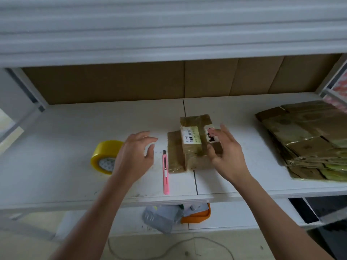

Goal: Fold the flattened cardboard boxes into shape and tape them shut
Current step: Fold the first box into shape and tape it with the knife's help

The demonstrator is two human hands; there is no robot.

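one cardboard box (191,145), one tape roll (105,156), one knife (165,173)

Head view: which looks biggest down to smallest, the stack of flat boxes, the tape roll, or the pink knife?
1. Stack of flat boxes
2. Tape roll
3. Pink knife, longer than the roll is wide, but very thin

both bare forearms are reaching forward. the left hand (136,152) is hovering palm-down with fingers loosely spread, holding nothing. the right hand (228,156) is hanging open too, fingers relaxed and slightly curved.
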